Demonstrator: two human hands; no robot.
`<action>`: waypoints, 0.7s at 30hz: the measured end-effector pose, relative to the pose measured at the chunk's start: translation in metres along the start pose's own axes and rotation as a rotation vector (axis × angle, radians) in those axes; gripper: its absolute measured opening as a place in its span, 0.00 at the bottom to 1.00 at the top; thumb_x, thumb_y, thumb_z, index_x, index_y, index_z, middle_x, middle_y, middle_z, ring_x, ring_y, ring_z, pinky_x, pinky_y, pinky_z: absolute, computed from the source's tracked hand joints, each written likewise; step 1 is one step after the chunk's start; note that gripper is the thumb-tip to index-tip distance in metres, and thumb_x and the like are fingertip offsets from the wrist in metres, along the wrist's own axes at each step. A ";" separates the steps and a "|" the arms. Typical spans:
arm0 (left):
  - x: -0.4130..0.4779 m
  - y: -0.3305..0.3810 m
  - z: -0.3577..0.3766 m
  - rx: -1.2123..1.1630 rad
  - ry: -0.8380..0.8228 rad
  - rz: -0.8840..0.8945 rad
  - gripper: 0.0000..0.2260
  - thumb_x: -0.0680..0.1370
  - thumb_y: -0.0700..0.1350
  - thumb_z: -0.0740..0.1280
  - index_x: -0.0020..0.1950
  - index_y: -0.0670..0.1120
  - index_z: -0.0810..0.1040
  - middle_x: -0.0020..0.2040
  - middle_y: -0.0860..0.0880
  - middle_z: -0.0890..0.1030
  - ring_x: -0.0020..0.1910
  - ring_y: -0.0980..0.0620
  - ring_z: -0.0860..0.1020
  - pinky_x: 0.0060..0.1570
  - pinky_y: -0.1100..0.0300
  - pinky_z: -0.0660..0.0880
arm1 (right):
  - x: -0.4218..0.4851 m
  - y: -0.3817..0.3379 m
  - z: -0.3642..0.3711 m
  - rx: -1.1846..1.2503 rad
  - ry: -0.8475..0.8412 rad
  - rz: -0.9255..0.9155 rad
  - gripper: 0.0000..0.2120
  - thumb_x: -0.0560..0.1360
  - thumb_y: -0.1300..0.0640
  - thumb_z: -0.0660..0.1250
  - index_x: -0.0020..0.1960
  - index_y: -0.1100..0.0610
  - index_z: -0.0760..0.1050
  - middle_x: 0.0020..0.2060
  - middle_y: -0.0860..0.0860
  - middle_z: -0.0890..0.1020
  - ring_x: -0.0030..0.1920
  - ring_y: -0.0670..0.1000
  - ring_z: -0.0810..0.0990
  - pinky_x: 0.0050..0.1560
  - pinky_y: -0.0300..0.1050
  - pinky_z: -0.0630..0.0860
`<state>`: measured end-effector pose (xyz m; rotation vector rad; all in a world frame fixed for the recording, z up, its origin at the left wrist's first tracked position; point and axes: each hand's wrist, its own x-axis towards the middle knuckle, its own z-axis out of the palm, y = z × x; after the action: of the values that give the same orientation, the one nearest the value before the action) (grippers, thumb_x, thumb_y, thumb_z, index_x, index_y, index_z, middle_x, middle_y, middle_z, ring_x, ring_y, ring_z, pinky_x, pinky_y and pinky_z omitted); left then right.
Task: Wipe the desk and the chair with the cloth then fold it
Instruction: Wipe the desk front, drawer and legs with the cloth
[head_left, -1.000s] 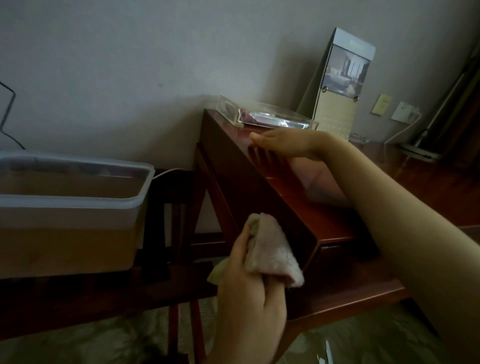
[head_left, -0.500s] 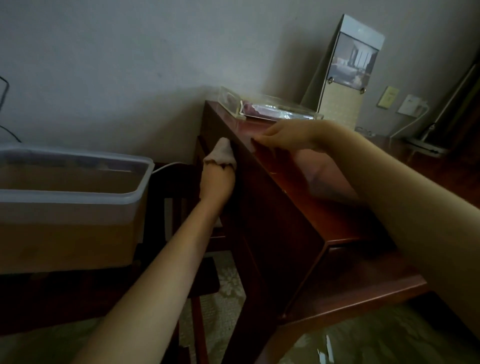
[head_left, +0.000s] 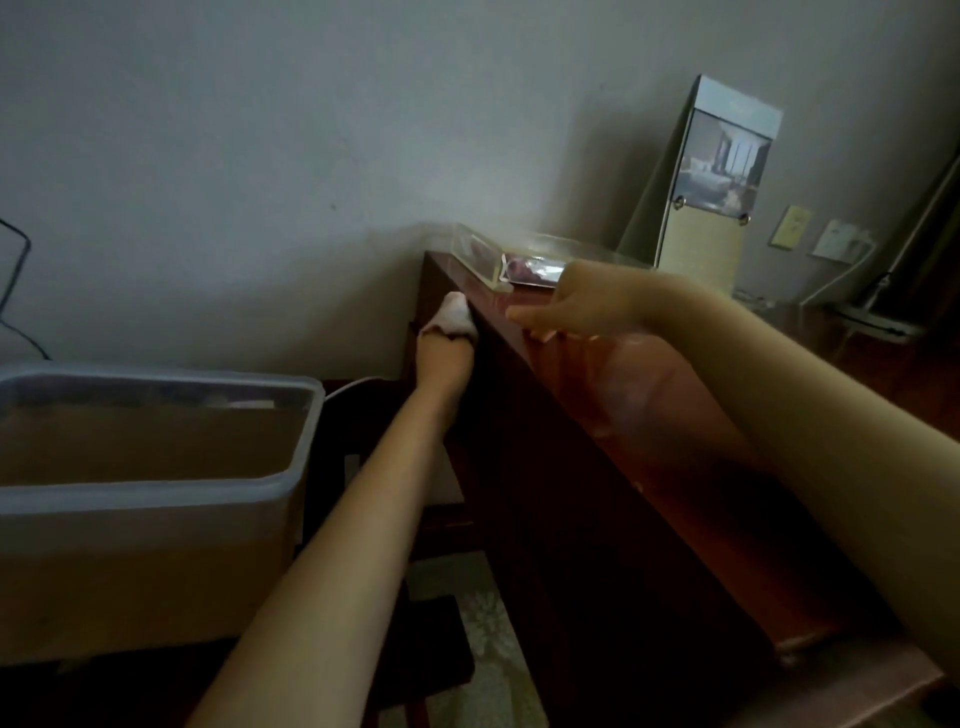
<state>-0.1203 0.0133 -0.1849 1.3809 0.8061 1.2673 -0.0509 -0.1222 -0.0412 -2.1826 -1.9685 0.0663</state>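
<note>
A dark red-brown wooden desk (head_left: 613, 447) fills the right half of the head view. My left hand (head_left: 445, 358) grips a small pale cloth (head_left: 453, 317) and presses it against the desk's left side panel, near the far top corner. My right hand (head_left: 576, 304) lies on the desk's top at its left edge, fingers straight and pointing left, just right of the cloth. A dark wooden chair (head_left: 363, 519) stands to the left of the desk, mostly hidden behind my left forearm.
A translucent plastic tub (head_left: 156, 467) stands at the left on a dark surface. A clear acrylic tray (head_left: 498, 254) and an upright picture card stand (head_left: 722, 182) are at the back of the desk by the wall. A patterned carpet (head_left: 483, 649) lies below.
My left hand has carried the cloth from low by the desk's near corner up along the side panel to its far top corner. My right hand stayed on the desktop edge.
</note>
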 end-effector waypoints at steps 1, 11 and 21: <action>0.023 -0.004 -0.003 0.006 0.009 -0.032 0.08 0.78 0.42 0.57 0.42 0.50 0.73 0.51 0.45 0.77 0.50 0.49 0.75 0.56 0.49 0.74 | 0.001 0.000 0.002 -0.035 0.051 -0.041 0.15 0.76 0.44 0.64 0.34 0.49 0.76 0.24 0.42 0.76 0.27 0.41 0.74 0.29 0.29 0.67; 0.145 -0.039 -0.008 0.271 0.043 0.146 0.12 0.82 0.40 0.51 0.52 0.46 0.74 0.52 0.43 0.76 0.52 0.48 0.74 0.51 0.58 0.69 | 0.016 0.024 0.008 -0.005 0.064 -0.044 0.30 0.72 0.40 0.65 0.42 0.70 0.79 0.35 0.65 0.79 0.31 0.52 0.71 0.37 0.45 0.71; 0.169 -0.037 -0.005 0.137 -0.030 0.157 0.11 0.80 0.41 0.53 0.52 0.41 0.75 0.51 0.40 0.76 0.50 0.49 0.73 0.51 0.54 0.70 | 0.014 0.031 0.004 0.086 -0.028 -0.037 0.26 0.70 0.38 0.65 0.33 0.62 0.80 0.30 0.59 0.74 0.32 0.51 0.71 0.40 0.45 0.71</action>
<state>-0.0833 0.1821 -0.1769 1.5952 0.7881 1.3283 -0.0202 -0.1108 -0.0491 -2.1019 -1.9823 0.1732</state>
